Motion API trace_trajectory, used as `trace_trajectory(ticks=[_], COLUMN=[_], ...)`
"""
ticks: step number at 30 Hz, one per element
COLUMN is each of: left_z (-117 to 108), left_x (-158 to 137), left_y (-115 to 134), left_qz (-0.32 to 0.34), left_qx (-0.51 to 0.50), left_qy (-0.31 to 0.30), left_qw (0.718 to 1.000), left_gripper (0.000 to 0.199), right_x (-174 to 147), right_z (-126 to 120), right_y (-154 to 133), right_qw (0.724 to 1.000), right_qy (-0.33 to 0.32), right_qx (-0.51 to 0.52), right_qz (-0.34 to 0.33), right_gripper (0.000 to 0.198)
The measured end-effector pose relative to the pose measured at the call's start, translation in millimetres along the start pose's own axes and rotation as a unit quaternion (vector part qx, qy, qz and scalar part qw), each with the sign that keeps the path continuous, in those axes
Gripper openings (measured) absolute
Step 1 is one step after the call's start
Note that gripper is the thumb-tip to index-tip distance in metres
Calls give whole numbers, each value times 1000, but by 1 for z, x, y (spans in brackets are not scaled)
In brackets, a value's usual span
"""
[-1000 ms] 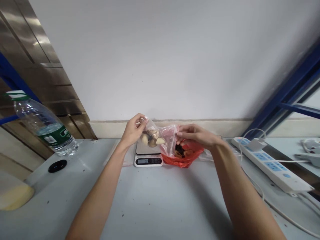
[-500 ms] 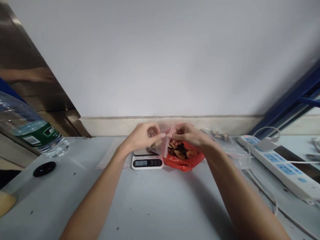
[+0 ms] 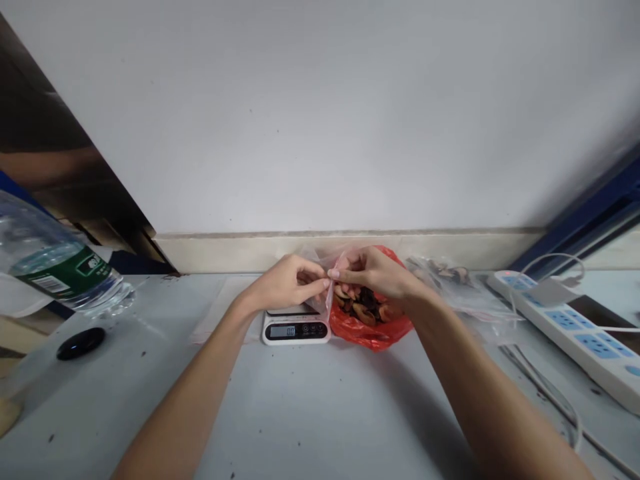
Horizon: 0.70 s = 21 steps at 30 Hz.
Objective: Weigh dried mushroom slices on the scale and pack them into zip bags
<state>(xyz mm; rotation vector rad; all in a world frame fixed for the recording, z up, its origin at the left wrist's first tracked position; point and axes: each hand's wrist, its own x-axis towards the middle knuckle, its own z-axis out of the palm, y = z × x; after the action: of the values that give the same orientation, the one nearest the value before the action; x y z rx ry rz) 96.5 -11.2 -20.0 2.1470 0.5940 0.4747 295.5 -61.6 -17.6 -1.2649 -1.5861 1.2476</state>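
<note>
Between my hands is a clear zip-lock bag (image 3: 324, 303), held upright by its pinkish top edge. My left hand (image 3: 293, 280) pinches that edge from the left, above a white digital scale (image 3: 296, 330) whose display appears to read 0.0. From the other side my right hand (image 3: 367, 272) pinches the same edge, with the fingertips of both hands almost touching. Below the right hand, an open red plastic bag (image 3: 367, 339) holds dried brown slices (image 3: 364, 310), perhaps mushrooms. What the clear bag contains is mostly hidden by my left hand.
Flat clear bags (image 3: 220, 310) lie left of the scale. Filled clear bags (image 3: 453, 283) lie to the right, beside a white power strip (image 3: 565, 333) and its cables. A water bottle (image 3: 70, 267) and a black oval object (image 3: 81, 343) are at left. A wall (image 3: 345, 133) stands behind.
My left hand has dropped slightly and its fingers have closed in on the bag's edge. Both hands still hold the clear bag. The view has shifted a little.
</note>
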Motion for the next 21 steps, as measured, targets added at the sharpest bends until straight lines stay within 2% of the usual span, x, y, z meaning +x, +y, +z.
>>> trace_trajectory(ticks=[3, 8, 12, 14, 16, 18, 21], left_z=[-2, -3, 0, -1, -3, -7, -9], left_x=[-1, -2, -2, -1, 0, 1, 2], left_y=[0, 1, 1, 1, -1, -2, -1], left_qz=[-2, 0, -8, -22, -37, -42, -12], left_qx=[15, -23, -4, 5, 12, 23, 71], left_qy=[1, -20, 14, 25, 62, 132, 215], left_qw=[1000, 1000, 1000, 999, 997, 990, 974], left_gripper=[28, 23, 16, 15, 13, 12, 13], right_x=[-1, -2, -2, -3, -5, -6, -7], right_z=[1, 3, 2, -1, -4, -6, 1], right_y=[0, -2, -3, -3, -3, -3, -8], right_qw=[1000, 999, 999, 999, 997, 995, 968], right_qy=[-4, -22, -21, -33, -25, 46, 202], right_qx=[2, 24, 21, -5, -37, -70, -140], right_qz=[0, 15, 28, 41, 58, 51, -41], right_gripper=[45, 42, 38, 33, 31, 32, 24])
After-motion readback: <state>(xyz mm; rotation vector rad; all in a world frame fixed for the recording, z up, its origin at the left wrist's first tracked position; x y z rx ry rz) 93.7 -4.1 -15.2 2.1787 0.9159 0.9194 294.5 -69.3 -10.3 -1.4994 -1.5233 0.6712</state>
